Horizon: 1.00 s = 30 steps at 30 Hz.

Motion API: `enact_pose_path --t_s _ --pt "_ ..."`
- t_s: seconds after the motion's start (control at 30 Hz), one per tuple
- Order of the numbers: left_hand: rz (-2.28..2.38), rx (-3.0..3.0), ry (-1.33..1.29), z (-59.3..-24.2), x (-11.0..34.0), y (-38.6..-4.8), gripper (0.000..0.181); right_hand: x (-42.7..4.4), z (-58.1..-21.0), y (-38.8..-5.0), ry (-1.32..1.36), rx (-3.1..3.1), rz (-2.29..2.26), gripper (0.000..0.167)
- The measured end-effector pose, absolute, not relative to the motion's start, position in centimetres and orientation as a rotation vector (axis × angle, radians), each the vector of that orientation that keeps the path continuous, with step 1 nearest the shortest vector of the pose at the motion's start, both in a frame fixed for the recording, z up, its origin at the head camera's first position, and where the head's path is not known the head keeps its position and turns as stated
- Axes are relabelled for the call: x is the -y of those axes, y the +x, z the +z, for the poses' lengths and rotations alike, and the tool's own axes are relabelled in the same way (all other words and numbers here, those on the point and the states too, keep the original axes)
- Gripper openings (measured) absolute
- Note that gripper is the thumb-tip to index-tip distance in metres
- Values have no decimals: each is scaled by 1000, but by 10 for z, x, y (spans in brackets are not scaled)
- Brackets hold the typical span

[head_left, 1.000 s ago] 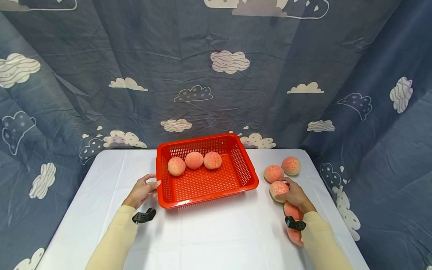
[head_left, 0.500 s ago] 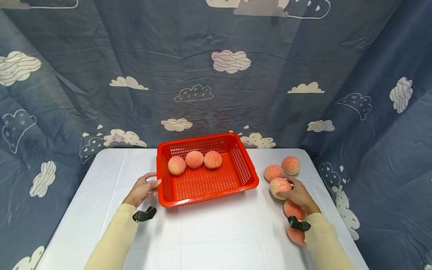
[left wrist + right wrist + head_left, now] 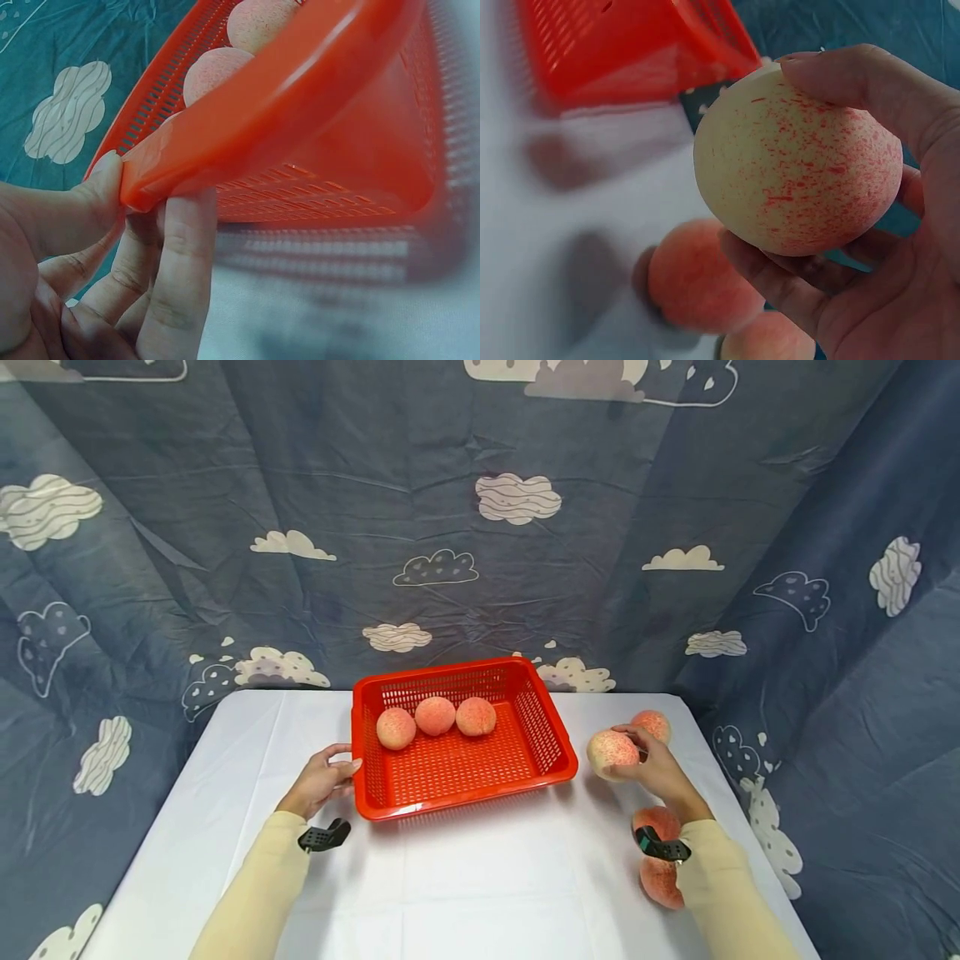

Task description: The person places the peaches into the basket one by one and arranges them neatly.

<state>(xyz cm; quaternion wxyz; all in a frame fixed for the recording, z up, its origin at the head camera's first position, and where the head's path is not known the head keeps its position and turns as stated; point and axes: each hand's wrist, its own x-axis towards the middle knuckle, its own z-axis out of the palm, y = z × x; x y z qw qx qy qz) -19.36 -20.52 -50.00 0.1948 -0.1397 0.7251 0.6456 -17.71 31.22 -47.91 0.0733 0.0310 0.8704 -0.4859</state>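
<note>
A red plastic basket (image 3: 450, 768) with slotted walls stands on the white table; three peaches (image 3: 435, 716) sit along its far left part. My left hand (image 3: 321, 782) grips the basket's left rim (image 3: 225, 135), thumb on the outside top and fingers curled beneath. To the right of the basket, my right hand (image 3: 660, 772) holds a pale peach with red speckles (image 3: 795, 165), thumb on one side and fingers on the other. This held peach is off the table, in front of another peach (image 3: 652, 724).
Two more peaches lie by the right forearm, a nearer peach (image 3: 660, 882) partly under the sleeve. Below the held peach, a reddish peach (image 3: 701, 277) shows in the right wrist view. A dark blue cloud-print curtain (image 3: 465, 527) hangs behind the table (image 3: 480, 893).
My right hand has lifted the pale peach from the row and moved it away from me, covering the peach behind it. The left hand stays on the basket rim.
</note>
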Motion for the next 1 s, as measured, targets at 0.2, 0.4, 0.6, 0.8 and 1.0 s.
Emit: enact_pose_path --t_s 0.2,0.4,0.6,0.8,1.0 --pt "1799 -2042 -386 -498 204 -195 51 -298 -467 -187 -4 -2627 -1450 72" --pt "1792 -2040 -404 -498 204 -197 50 -280 -455 -198 -50 -2611 -1463 71" --pt "1781 -2044 -416 -497 204 -195 51 -258 -450 -214 -137 -2599 -1453 77" --pt "1796 -2032 -416 -499 207 -195 50 -226 -448 -230 -149 -2505 -1491 77" --pt "1795 -2035 -417 -500 207 -196 50 -195 -451 -247 -301 -2533 -1425 72"
